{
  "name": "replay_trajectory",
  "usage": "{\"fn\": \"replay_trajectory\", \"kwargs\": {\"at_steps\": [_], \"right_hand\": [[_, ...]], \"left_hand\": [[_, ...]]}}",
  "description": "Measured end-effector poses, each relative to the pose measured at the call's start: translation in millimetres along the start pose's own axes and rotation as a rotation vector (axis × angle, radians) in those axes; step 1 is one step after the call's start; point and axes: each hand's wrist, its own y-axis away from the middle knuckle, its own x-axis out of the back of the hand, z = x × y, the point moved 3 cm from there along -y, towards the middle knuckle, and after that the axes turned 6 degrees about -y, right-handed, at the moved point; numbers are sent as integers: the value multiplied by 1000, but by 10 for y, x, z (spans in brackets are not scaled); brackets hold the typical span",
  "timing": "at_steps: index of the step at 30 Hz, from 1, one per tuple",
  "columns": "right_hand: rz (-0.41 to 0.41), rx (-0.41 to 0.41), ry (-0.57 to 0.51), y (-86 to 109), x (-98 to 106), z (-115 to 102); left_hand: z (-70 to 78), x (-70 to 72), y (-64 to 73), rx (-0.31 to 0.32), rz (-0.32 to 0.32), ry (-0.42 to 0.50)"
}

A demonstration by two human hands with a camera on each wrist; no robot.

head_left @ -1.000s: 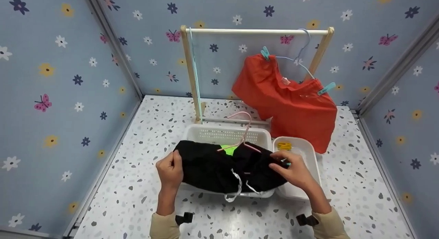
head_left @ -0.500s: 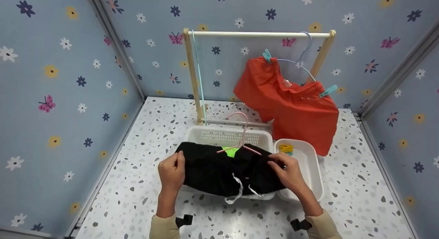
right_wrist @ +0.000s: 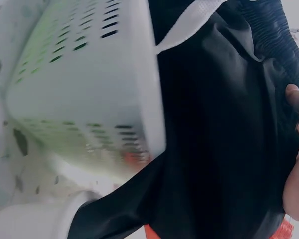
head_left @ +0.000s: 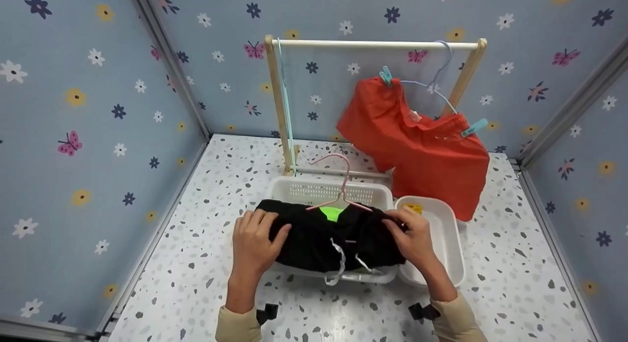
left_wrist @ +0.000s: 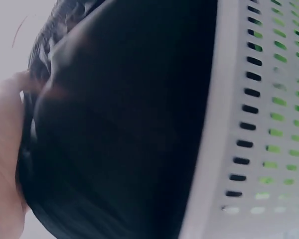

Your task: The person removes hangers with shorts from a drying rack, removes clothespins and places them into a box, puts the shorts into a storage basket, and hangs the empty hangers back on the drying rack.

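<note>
A pair of black shorts (head_left: 314, 244) with an elastic waistband and white drawstring (head_left: 338, 263) lies spread over the white basket (head_left: 284, 187). A pink hanger (head_left: 346, 180) stands hook-up at the waist, its lower parts partly hidden by the cloth. My left hand (head_left: 255, 241) rests on the left end of the waistband, fingers loosely bent over it and thumb spread apart. At the right end, my right hand (head_left: 414, 236) pinches the waistband. The right wrist view shows a fingertip (right_wrist: 292, 92) against the gathered elastic.
Right of the basket is a white tray (head_left: 454, 244) with yellow clothespins (head_left: 413, 207). Behind stands a rack (head_left: 373, 45); red shorts (head_left: 422, 145) hang there by teal clothespins (head_left: 474, 127) on a blue hanger (head_left: 445, 57). Another hanger (head_left: 287, 106) hangs at left. Bright green cloth (head_left: 331, 213) lies in the basket.
My left hand has loosened from a tight grip on the shorts' left end and moved slightly right, thumb apart. The hanger has tipped more upright. My right hand stays at the right end.
</note>
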Motion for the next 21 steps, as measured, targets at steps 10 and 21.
{"fn": "replay_trajectory", "kwargs": {"at_steps": [10, 21], "right_hand": [[-30, 73, 35, 57, -169, 244], [-59, 104, 44, -47, -468, 61]], "left_hand": [[196, -44, -77, -54, -60, 13], [201, 29, -138, -89, 120, -35]]}}
